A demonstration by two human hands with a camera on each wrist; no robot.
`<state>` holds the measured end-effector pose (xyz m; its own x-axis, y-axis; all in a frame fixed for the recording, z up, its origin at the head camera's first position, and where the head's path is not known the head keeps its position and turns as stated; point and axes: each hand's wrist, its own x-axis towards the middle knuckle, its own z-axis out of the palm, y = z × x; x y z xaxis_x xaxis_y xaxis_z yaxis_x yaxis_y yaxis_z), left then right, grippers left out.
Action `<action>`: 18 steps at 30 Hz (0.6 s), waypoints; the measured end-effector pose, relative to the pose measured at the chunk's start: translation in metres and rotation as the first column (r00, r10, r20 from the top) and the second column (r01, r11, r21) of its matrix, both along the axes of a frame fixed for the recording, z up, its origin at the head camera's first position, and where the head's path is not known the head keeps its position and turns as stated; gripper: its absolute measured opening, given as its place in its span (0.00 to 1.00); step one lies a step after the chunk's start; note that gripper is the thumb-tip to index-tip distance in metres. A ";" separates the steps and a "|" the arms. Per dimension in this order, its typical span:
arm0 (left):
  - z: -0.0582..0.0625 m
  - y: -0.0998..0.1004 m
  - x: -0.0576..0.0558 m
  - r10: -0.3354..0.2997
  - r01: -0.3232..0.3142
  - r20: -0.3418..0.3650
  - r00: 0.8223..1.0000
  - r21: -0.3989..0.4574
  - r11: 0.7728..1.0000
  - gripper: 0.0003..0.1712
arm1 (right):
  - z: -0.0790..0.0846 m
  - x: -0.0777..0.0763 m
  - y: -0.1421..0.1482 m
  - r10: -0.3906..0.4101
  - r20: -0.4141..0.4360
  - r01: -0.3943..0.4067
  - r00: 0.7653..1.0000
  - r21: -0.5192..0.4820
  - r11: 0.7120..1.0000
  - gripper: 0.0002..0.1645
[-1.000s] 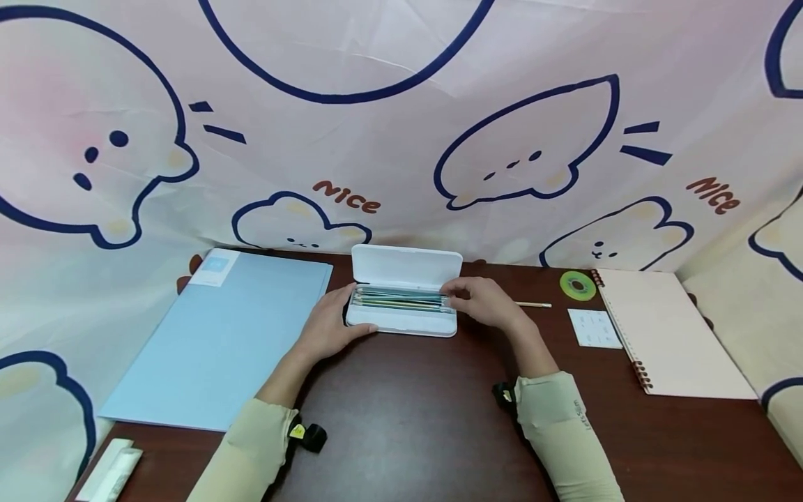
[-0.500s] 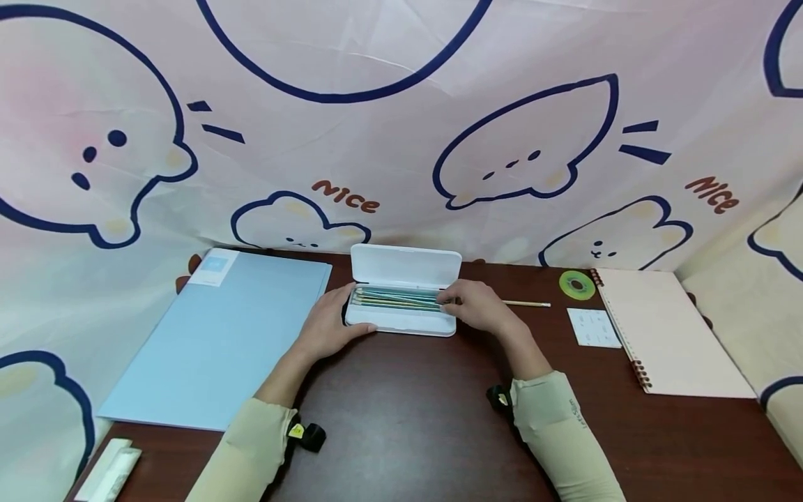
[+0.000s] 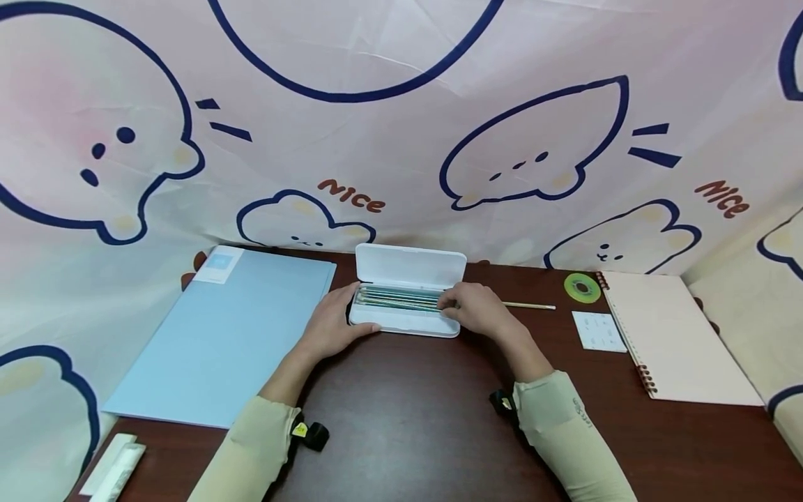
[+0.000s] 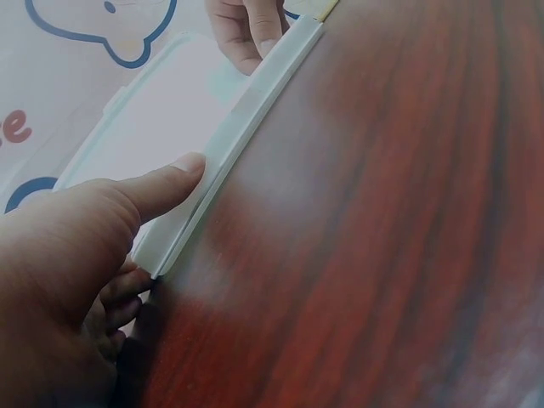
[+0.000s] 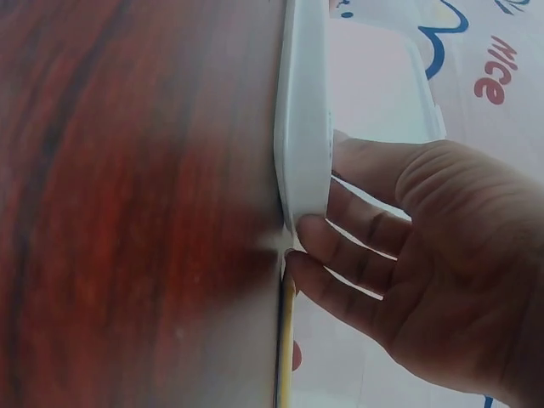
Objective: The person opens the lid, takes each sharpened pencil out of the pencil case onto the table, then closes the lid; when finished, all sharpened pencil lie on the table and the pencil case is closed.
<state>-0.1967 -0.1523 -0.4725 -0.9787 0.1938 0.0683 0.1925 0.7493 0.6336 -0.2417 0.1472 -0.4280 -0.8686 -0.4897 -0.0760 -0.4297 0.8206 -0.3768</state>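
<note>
A white pencil case [image 3: 404, 323] lies on the table with its lid [image 3: 410, 265] raised at the back. Several green and yellowish pencils [image 3: 398, 298] lie lengthwise inside. My left hand [image 3: 331, 322] grips the case's left end, thumb over the front edge. At the other end, my right hand [image 3: 479, 308] reaches in over the pencils with bent fingers. In the right wrist view its thumb and index tips are hidden behind the case wall, and I cannot tell whether they pinch a pencil. Beyond that end, a loose pencil [image 3: 530, 305] lies on the table.
Large blue folders [image 3: 232, 341] lie at the left, with two slim white packets [image 3: 113, 468] in front. On the right are a green ring-shaped roll [image 3: 582, 287], a white card [image 3: 599, 330] and a spiral notebook [image 3: 680, 335]. A printed cloth [image 3: 408, 153] hangs behind the table.
My right hand has shifted slightly left and down inside the case, its fingers more bent, and the pencils have shifted a little. My left hand keeps its hold on the case.
</note>
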 end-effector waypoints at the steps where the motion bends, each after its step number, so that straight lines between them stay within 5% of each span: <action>1: 0.000 0.000 0.000 -0.002 0.002 0.001 1.000 0.000 1.000 0.56 | 0.000 0.000 -0.001 0.001 -0.002 -0.001 1.000 0.002 1.000 0.08; 10: 0.001 -0.002 0.000 0.002 -0.002 0.002 1.000 -0.009 1.000 0.56 | 0.004 -0.002 -0.007 0.012 0.035 -0.013 0.999 0.013 1.000 0.01; 18: 0.004 0.000 0.001 -0.002 0.003 0.008 1.000 -0.001 1.000 0.56 | 0.006 -0.004 -0.001 0.038 0.070 -0.036 0.997 -0.025 0.999 0.07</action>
<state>-0.1958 -0.1519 -0.4688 -0.9787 0.1963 0.0605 0.1895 0.7497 0.6341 -0.2453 0.1458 -0.4217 -0.8429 -0.5235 -0.1244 -0.4311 0.7953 -0.4263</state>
